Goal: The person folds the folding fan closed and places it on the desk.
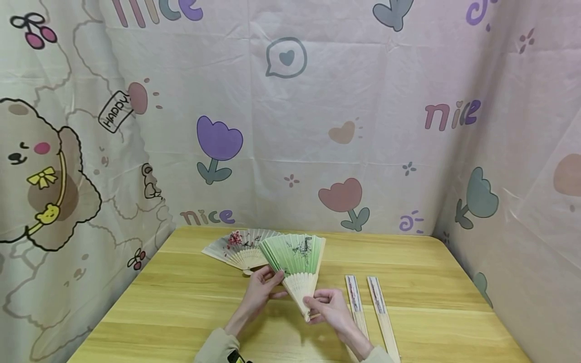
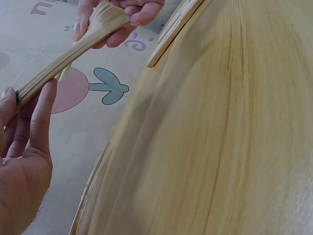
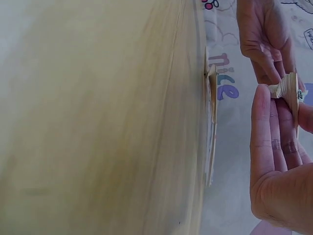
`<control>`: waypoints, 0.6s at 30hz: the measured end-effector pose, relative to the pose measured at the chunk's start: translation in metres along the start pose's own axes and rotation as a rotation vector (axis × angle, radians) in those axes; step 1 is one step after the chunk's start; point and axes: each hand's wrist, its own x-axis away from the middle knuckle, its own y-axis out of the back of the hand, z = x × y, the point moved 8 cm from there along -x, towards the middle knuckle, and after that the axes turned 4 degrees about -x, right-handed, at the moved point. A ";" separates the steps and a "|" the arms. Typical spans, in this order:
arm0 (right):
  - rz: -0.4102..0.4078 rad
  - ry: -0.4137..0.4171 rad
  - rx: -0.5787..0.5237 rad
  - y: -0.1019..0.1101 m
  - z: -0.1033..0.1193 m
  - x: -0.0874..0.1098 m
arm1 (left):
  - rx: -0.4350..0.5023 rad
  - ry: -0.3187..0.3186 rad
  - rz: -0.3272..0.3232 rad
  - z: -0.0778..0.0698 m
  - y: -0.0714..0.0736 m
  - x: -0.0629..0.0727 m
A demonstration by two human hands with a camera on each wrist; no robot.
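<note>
A green folding fan, partly spread, is held up over the table between both hands. My left hand pinches its left edge, thumb in front and fingers behind. Near the pivot end, my right hand grips the pale ribs between thumb and fingers. In the left wrist view the ribs of the green fan run edge-on from one hand to the other. The right wrist view shows the fan's ribs end-on at the fingers.
Behind the left hand, a spread grey fan with red blossoms lies on the wooden table. Two folded fans, one closer to the right hand and another beyond it, lie at right. Printed cloth surrounds the table.
</note>
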 end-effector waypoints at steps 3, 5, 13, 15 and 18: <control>0.002 0.005 0.008 0.000 0.001 0.000 | -0.009 -0.001 0.007 0.000 -0.001 0.000; 0.003 0.006 0.011 0.000 0.001 0.000 | -0.013 -0.001 0.014 0.000 -0.002 0.000; 0.003 0.018 0.040 0.000 0.001 0.000 | -0.023 0.005 0.033 0.000 -0.004 0.000; 0.002 0.019 0.050 0.000 0.002 0.000 | -0.017 0.012 0.028 0.001 -0.004 0.000; -0.004 0.015 0.061 0.001 0.002 0.001 | -0.009 0.019 0.019 0.002 -0.004 0.000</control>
